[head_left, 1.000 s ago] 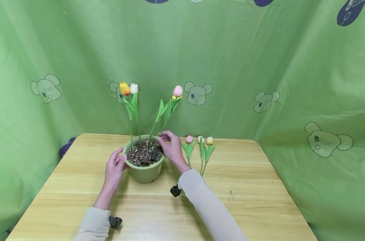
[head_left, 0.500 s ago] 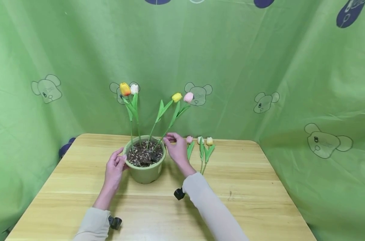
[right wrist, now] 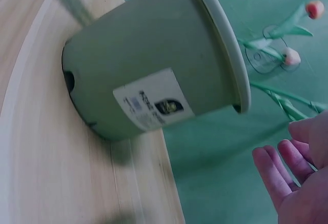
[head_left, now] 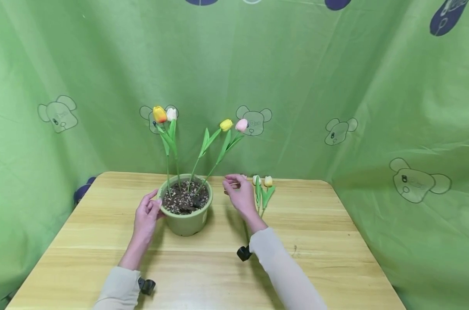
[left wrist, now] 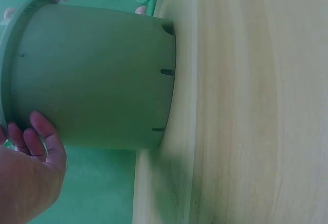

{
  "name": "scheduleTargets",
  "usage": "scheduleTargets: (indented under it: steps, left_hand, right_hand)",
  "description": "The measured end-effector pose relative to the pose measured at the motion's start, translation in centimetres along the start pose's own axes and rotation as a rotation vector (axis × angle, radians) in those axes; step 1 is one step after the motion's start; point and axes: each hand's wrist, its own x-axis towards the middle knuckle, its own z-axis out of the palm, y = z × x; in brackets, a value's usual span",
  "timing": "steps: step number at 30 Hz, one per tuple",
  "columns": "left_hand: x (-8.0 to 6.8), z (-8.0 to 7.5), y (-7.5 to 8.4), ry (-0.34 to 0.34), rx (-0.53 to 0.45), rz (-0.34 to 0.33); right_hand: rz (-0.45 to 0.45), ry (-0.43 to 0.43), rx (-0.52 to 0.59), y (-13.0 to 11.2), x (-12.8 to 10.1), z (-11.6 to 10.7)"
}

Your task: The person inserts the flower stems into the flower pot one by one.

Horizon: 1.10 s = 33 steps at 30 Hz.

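Observation:
A green flower pot (head_left: 185,224) filled with dark soil (head_left: 183,199) stands on the wooden table. My left hand (head_left: 146,214) grips its left rim, with the fingers against the outer wall in the left wrist view. An orange-yellow tulip (head_left: 159,114) and a white tulip (head_left: 172,114) rise from the soil on the left. A yellow tulip (head_left: 226,125) and a pink tulip (head_left: 241,125) lean to the right. My right hand (head_left: 240,195) is beside the pot, apart from it, its fingers loosely bent and holding nothing.
Right of the pot, a white tulip (head_left: 257,181) and a pale yellow tulip (head_left: 268,181) lie on the table (head_left: 319,241). Another pink tulip lies there, mostly hidden by my right hand. A green curtain (head_left: 304,77) hangs behind and at both sides.
My right hand has let go of the pink tulip's stem and moved right, away from the pot. That tulip now leans further right. The left hand stays at the rim.

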Motion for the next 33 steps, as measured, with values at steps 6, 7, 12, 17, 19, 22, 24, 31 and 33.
scheduleTargets:
  steps: [6,7,12,17,19,22,24,31,33]
  left_hand:
    - [0.1,0.0,0.1,-0.006,0.0,0.002]
    - [0.1,0.0,0.0,-0.007,0.003,0.002]
    - [-0.1,0.0,0.0,-0.005,0.009,-0.002]
    - [-0.2,-0.1,0.0,-0.005,0.015,0.0]
    - [-0.2,-0.1,-0.1,-0.003,0.013,0.002]
    - [-0.2,-0.1,-0.1,-0.004,0.01,0.006]
    - [-0.2,-0.1,-0.1,-0.003,0.006,0.008]
    - [-0.1,-0.1,-0.1,-0.004,0.004,0.013]
    - [-0.1,0.0,-0.1,-0.008,0.005,0.012]
  right_hand:
    - [0.053,0.034,0.03,1.4,0.0,-2.5]
    - [0.06,0.042,0.031,1.7,0.0,-3.0]
    - [0.148,0.083,0.048,3.2,-0.1,-5.7]
    - [0.221,0.136,0.035,5.0,-0.3,-8.6]
    - [0.238,0.153,0.016,5.7,-0.6,-9.6]
    - [0.265,0.17,-0.018,6.7,-1.0,-10.8]
    - [0.294,0.175,-0.037,7.3,-1.4,-11.3]
    - [0.413,0.148,-0.058,9.2,-2.5,-11.9]
    - [0.432,0.138,-0.056,9.6,-2.8,-11.9]
